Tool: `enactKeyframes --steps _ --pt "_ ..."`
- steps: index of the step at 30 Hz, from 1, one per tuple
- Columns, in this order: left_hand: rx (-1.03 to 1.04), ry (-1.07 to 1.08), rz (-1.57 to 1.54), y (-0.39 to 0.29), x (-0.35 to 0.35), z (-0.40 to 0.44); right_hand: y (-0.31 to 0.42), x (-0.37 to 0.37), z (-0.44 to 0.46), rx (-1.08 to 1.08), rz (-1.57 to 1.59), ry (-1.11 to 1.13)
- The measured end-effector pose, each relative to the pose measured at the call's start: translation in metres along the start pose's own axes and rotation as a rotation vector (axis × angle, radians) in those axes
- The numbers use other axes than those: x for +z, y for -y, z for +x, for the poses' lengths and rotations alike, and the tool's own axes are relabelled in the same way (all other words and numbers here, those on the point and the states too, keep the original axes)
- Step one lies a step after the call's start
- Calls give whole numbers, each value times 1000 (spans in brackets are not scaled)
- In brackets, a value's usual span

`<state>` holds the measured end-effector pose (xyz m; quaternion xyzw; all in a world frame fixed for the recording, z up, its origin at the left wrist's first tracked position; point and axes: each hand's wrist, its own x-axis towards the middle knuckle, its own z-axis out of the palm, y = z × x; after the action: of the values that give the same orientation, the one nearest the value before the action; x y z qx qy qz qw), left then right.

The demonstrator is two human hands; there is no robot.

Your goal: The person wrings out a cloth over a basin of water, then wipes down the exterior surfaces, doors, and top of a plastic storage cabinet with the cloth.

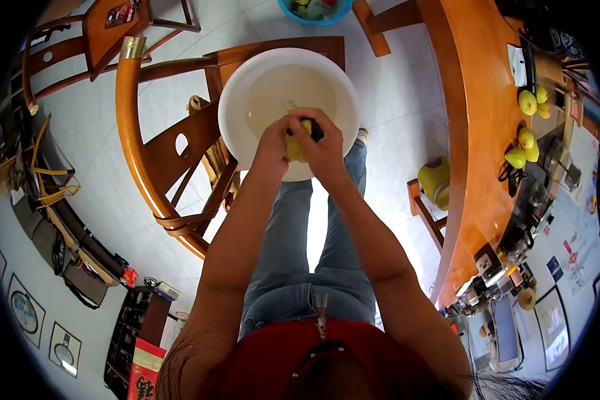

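Both hands are close together over the near side of a white basin [230, 100] that holds cloudy water. Between them is a yellow-green cloth or sponge-like thing [296, 148], with something dark against it near the right palm. My left hand [271, 143] wraps round its left side with the fingers closed. My right hand [325, 143] grips it from the right, thumb across the top. The basin rests on a wooden chair seat [327, 45].
A wooden table [477, 133] on the right bears several yellow-green fruits [527, 103]. A blue basin [313, 20] with things in it is on the floor ahead. The chair's curved armrest [128, 120] rises at the left. A yellow-green object [435, 181] is beneath the table's edge.
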<state>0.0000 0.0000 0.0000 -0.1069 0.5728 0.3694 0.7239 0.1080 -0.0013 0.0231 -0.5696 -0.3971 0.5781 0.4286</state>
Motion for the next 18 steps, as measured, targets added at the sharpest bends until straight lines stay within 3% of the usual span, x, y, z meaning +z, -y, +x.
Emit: enactKeyframes --steps 5,11,14,18 --pt "260 -93 100 13 9 11 -24 11 14 222 290 -301" --pt "285 -276 166 27 -4 26 -35 12 14 365 375 -282" --pt "123 -124 -137 26 -14 31 -22 -6 12 383 369 66" --pt "-44 -22 -238 10 -7 11 0 -23 5 65 73 311"
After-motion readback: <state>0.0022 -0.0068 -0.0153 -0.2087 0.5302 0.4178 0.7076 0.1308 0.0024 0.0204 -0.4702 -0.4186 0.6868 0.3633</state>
